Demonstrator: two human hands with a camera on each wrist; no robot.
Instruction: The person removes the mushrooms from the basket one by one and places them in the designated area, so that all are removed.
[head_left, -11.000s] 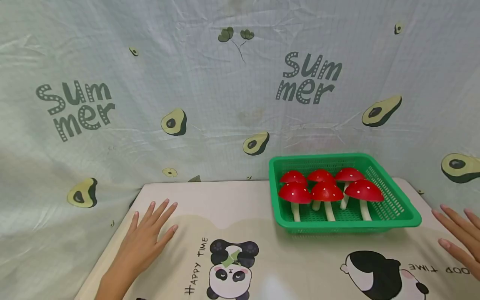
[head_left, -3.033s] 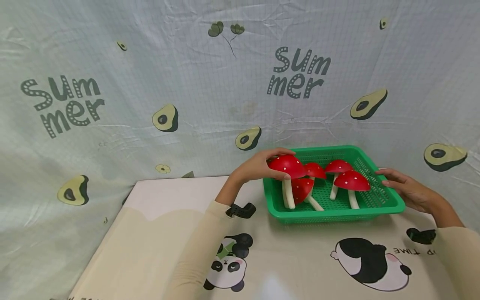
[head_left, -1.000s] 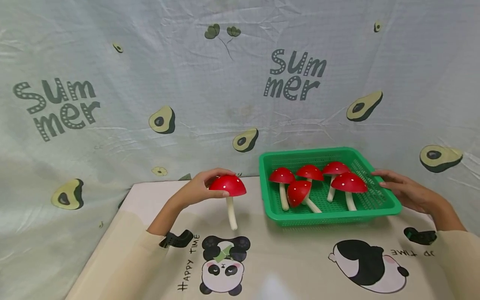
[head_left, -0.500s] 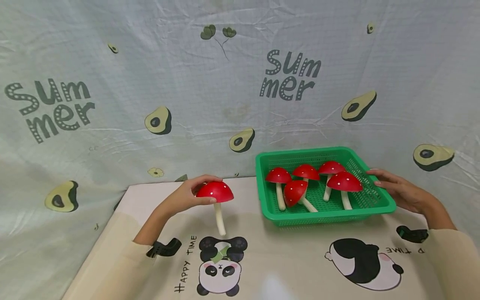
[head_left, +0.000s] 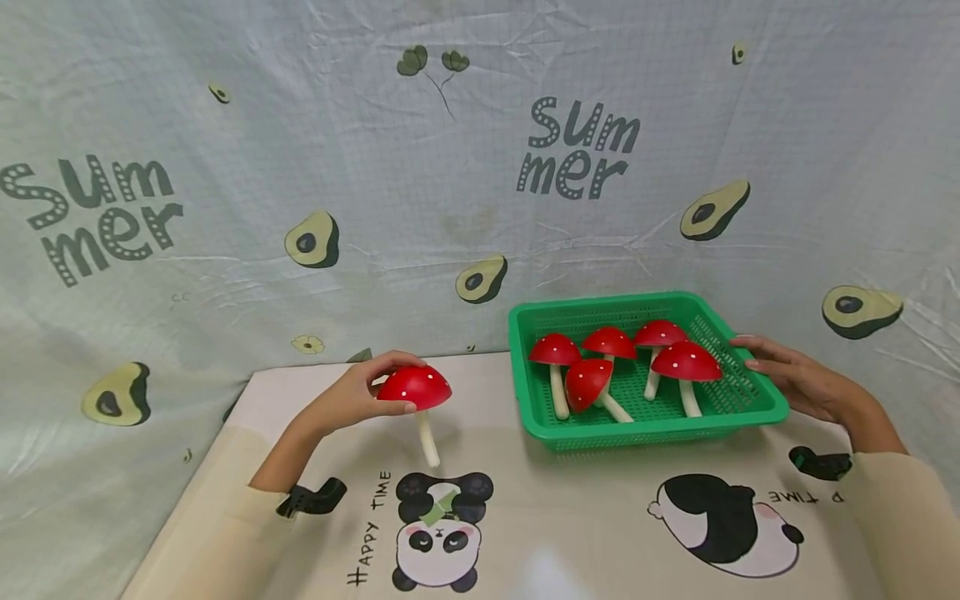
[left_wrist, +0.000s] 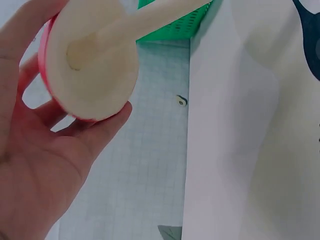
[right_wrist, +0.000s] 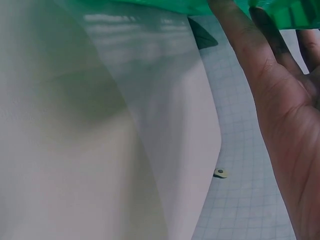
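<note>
My left hand holds a toy mushroom by its red, white-dotted cap, fingers behind and thumb in front. Its pale stem points down over the table, left of the basket; whether the stem's foot touches the table I cannot tell. The left wrist view shows the cap's cream underside within the curled fingers. My right hand grips the right rim of a green plastic basket. Several similar mushrooms are in the basket, one of them tipped over at the front. In the right wrist view, fingers meet the basket's edge.
The table has a pale cover printed with a panda and another black-and-white animal. Behind it hangs a cloth with avocado and lettering prints, close to the basket's back.
My left hand has lifted one mushroom out of the basket and carried it left, most recently a little further left. A front mushroom has tipped over. My right hand has come to the basket's rim.
</note>
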